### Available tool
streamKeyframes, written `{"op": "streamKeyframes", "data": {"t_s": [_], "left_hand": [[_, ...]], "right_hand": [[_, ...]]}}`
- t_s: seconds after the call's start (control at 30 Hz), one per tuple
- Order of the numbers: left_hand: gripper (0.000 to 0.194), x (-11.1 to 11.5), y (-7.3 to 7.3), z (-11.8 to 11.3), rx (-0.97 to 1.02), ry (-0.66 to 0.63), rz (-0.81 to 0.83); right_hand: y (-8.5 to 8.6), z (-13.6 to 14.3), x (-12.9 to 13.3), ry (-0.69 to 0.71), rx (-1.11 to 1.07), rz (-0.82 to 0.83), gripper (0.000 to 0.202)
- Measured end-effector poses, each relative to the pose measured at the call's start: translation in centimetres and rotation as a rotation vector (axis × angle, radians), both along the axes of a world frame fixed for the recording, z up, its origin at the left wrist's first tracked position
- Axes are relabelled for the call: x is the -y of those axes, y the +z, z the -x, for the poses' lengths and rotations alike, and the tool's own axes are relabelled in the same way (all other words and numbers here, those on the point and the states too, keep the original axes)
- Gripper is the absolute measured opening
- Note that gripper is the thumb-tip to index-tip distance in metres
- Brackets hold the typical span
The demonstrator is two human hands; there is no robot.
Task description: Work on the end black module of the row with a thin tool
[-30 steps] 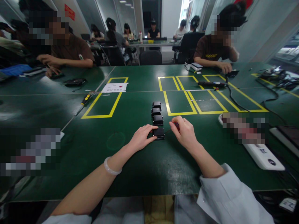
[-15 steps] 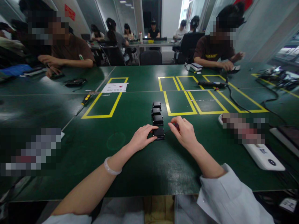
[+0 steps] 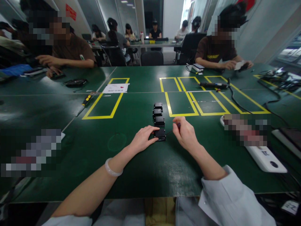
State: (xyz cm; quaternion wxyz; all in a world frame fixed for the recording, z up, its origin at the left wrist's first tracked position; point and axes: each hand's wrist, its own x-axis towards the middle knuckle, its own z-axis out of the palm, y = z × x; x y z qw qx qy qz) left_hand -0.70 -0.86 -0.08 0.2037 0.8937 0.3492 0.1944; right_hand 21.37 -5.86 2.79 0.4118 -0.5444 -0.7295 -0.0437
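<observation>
A small black box-shaped part [image 3: 160, 134] lies on the green table, closest to me in a short row. My left hand [image 3: 144, 137] holds it from the left, thumb at its near edge and fingertips at its far edge. To the right, my right hand [image 3: 185, 131] is closed around a small screwdriver [image 3: 179, 125], whose handle is mostly covered by the fingers. Its thin dark shaft points left at the right side of the part; whether the tip touches a screw there I cannot make out. Behind stand similar black boxes [image 3: 159, 121], lined up away from me.
Yellow tape rectangles [image 3: 184, 115] mark the table. A black corded electric screwdriver [image 3: 213, 85] lies across them at right. At left are a yellow-black tool [image 3: 87, 99] and a paper label [image 3: 115, 88]. White power strips [image 3: 265, 157] flank me. Two people work across the table.
My right hand has shifted and turned slightly while keeping the screwdriver at the box's right side. My left hand and the boxes stay put. The person at far right now holds something pale.
</observation>
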Motion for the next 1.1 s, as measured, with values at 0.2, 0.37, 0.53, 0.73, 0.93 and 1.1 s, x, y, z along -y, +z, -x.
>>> {"op": "streamKeyframes", "data": {"t_s": [0.2,0.37,0.53,0.73,0.93,1.1], "left_hand": [[0.037,0.02,0.18,-0.04,-0.009,-0.004,-0.003],[0.037,0.0,0.15,-0.02,-0.027,-0.001,-0.001],[0.037,0.01,0.19,-0.02,-0.029,0.001,0.012],[0.037,0.03,0.18,-0.03,-0.012,0.0,0.005],[0.037,0.02,0.11,-0.03,-0.009,0.0,-0.007],[0.038,-0.02,0.02,0.01,-0.016,0.012,-0.007]], "right_hand": [[0.33,-0.19,0.15,-0.001,0.039,0.023,0.016],[0.25,-0.2,0.09,-0.005,0.028,0.032,0.017],[0.33,-0.05,0.17,0.014,-0.008,0.039,0.012],[0.59,-0.06,0.31,0.014,0.008,0.027,0.011],[0.5,-0.09,0.22,0.025,0.029,-0.005,0.016],[-0.16,-0.14,0.0,0.01,-0.003,-0.007,0.013]]}}
